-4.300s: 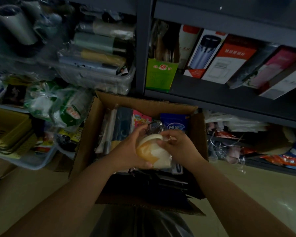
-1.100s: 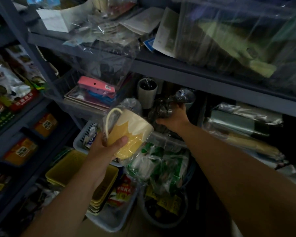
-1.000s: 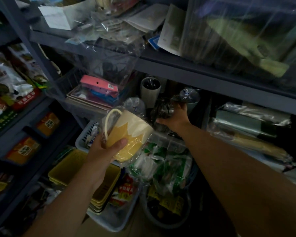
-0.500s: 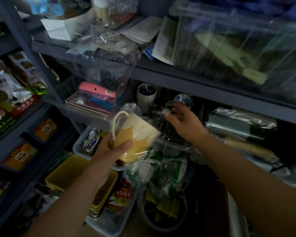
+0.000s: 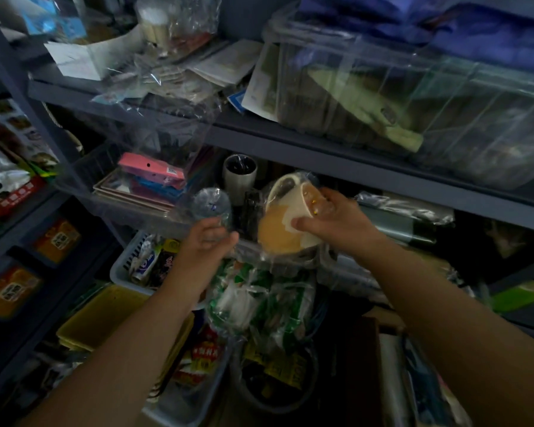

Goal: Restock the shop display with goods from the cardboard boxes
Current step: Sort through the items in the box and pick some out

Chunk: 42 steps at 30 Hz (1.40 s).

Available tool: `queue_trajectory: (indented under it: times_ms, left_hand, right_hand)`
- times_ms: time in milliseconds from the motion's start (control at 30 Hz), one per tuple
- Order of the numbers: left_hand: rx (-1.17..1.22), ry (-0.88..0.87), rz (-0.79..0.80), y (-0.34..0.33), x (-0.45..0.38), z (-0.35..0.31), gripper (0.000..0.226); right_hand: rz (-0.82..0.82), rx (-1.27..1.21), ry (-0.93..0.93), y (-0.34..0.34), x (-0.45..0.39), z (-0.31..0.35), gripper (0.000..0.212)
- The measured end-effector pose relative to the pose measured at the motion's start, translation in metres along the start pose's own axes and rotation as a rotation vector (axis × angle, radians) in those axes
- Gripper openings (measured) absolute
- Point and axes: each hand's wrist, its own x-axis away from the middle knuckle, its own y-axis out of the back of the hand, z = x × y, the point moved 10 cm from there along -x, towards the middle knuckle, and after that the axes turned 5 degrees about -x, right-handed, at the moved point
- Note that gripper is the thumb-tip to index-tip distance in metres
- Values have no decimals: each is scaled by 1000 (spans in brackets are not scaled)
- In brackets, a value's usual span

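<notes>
A yellow-and-white mug (image 5: pixel 282 226) in clear plastic wrap is tilted in front of the middle shelf, its handle pointing up and to the left. My right hand (image 5: pixel 336 224) grips it by the rim and side. My left hand (image 5: pixel 208 240) hovers just left of the mug with its fingers loosely curled and nothing in them. It sits right below a clear wrapped glass item (image 5: pixel 212 206) standing on the shelf. A grey cup (image 5: pixel 240 177) stands at the back between the two. No cardboard box can be made out.
The grey metal shelf edge (image 5: pixel 321 155) runs above the mug, carrying a clear bin (image 5: pixel 413 97) of goods. Pink and blue boxes (image 5: pixel 153 171) lie to the left. Below are a white basket (image 5: pixel 125 263), yellow trays (image 5: pixel 105 315) and green-printed bags (image 5: pixel 259 300).
The mug has passed from my left hand to my right hand and moved right, closer to the shelf. My left hand has let go and stays near the wrapped glass item.
</notes>
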Motion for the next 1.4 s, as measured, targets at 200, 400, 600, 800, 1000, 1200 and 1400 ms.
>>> queue_trajectory:
  times_ms: [200, 400, 600, 800, 1000, 1200, 1400]
  left_hand:
    - [-24, 15, -36, 15, 2, 3, 7]
    - [-68, 60, -53, 32, 3, 23, 7]
    - [-59, 101, -64, 40, 8, 35, 6]
    - [-118, 101, -6, 26, 9, 40, 7]
    - [-197, 91, 112, -14, 16, 40, 9]
    - [-271, 71, 292, -93, 57, 51, 12]
    - [-348, 67, 486, -198, 127, 66, 7]
  right_hand:
    - [-30, 211, 161, -9, -18, 20, 102]
    - [236, 499, 182, -49, -49, -2, 108]
    - [217, 471, 71, -64, -65, -38, 92]
    - [148, 447, 145, -64, -52, -36, 79]
    - [-157, 18, 210, -9, 23, -34, 46]
    - [-263, -220, -12, 39, 128, -141, 35]
    - [-425, -202, -343, 92, 234, -290, 24]
